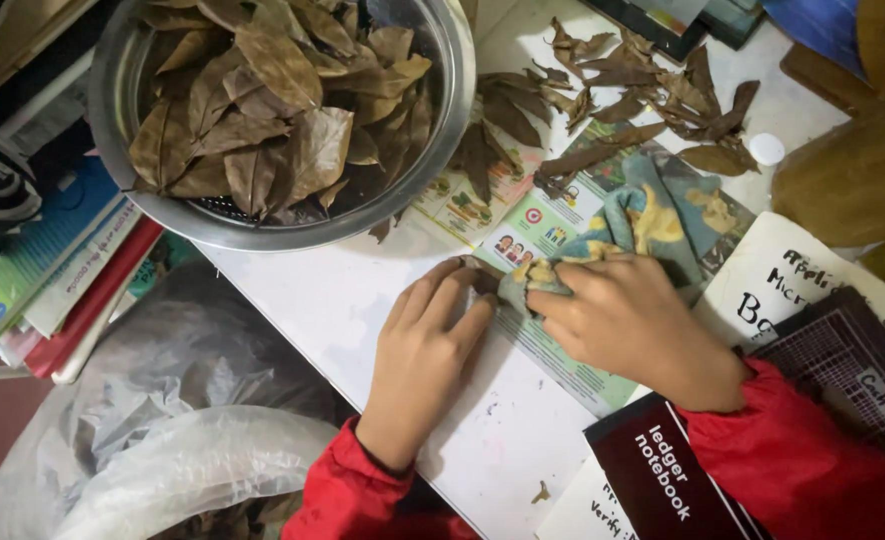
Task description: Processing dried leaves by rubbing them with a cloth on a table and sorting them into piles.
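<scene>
Left hand (pixel 424 352) flat, pinning leaf (pixel 481 279) on tabletop (pixel 332 300); right hand (pixel 627 318) clenched on cloth (pixel 642 215). Dark notebook (pixel 662 475) at near edge; steel bowl (pixel 452 90) at far corner.

Brown leaves (pixel 272 110), blue-yellow cloth (pixel 652 215), red sleeves (pixel 347 495).

Left hand (pixel 430 345) flat on dry leaf (pixel 482 280), right hand (pixel 627 320) pressing cloth (pixel 652 215), steel bowl (pixel 452 60) of leaves
</scene>
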